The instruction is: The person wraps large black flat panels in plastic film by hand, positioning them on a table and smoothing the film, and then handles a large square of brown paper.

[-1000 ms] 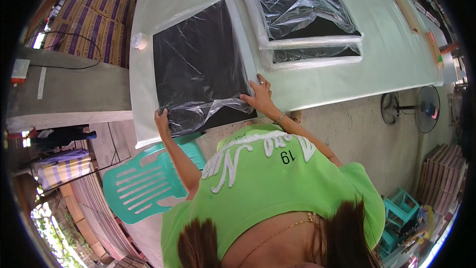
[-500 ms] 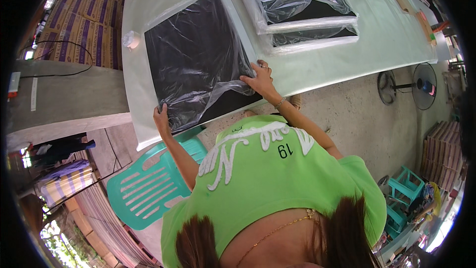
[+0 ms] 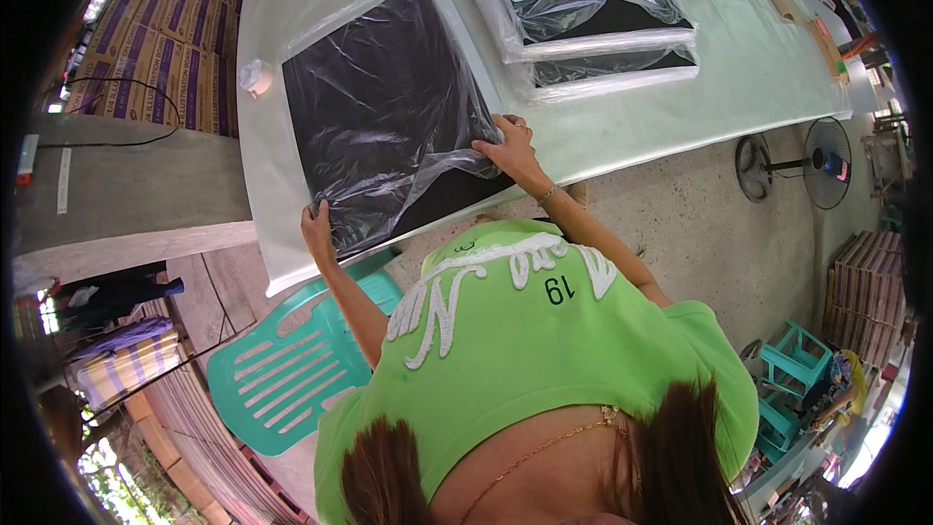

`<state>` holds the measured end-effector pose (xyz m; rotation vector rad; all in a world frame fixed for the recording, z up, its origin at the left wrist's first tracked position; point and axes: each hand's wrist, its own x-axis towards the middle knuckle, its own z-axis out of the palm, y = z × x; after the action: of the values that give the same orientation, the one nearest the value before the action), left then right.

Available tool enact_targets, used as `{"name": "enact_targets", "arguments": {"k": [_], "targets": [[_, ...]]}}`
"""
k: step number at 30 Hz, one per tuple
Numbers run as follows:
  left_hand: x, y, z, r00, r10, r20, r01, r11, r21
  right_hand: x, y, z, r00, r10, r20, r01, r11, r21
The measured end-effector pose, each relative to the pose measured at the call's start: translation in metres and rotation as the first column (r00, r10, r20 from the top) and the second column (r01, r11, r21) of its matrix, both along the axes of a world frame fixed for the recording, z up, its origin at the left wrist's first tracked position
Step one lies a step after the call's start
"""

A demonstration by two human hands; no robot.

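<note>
A stack of black sheets (image 3: 452,202) lies at the near edge of the pale-covered table. Clear plastic film (image 3: 389,107), wrinkled and shiny, covers most of it; a dark strip along the near right side is bare. At the stack's near left corner, my left hand (image 3: 318,231) is closed on the film's edge. My right hand (image 3: 515,151) pinches the loose film at the right side, thumb over the black surface. A white roll (image 3: 256,77), perhaps tape, stands left of the stack.
Two more plastic-covered black stacks (image 3: 603,24) lie farther right on the table (image 3: 622,126). Left are piled cardboard boxes (image 3: 160,49) and a concrete ledge (image 3: 126,180). A green plastic chair (image 3: 292,379) is below the table edge; a fan (image 3: 824,163) stands right.
Both hands keep their hold on the film. The right thumb and the film under it have shifted slightly toward the far side; otherwise little differs.
</note>
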<state>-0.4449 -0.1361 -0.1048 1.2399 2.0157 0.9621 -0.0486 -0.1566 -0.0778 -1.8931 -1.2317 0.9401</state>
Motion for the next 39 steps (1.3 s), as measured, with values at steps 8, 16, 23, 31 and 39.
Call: {"name": "enact_targets", "arguments": {"k": [8, 16, 23, 31, 39], "targets": [[0.001, -0.001, -0.004, 0.999, -0.006, -0.053, 0.007, 1.000, 0.030, -0.002, 0.001, 0.003, 1.000, 0.011, 0.025, -0.011, 1.000, -0.011], [0.000, -0.003, -0.006, 0.999, -0.004, -0.040, 0.005, 0.999, 0.036, -0.002, 0.002, 0.006, 1.000, 0.013, -0.001, -0.013, 1.000, -0.023], [0.006, -0.003, 0.002, 1.000, 0.001, -0.014, -0.001, 1.000, 0.014, -0.003, 0.004, 0.004, 1.000, 0.003, 0.026, -0.002, 0.999, -0.037], [0.001, -0.003, -0.002, 1.000, 0.001, -0.017, 0.000, 1.000, 0.029, -0.006, 0.005, 0.012, 0.998, -0.002, 0.059, 0.007, 0.996, -0.087], [0.011, -0.005, 0.009, 1.000, -0.001, -0.024, 0.002, 1.000, 0.025, -0.002, 0.007, 0.013, 0.999, -0.026, 0.033, 0.029, 0.995, -0.091]]}}
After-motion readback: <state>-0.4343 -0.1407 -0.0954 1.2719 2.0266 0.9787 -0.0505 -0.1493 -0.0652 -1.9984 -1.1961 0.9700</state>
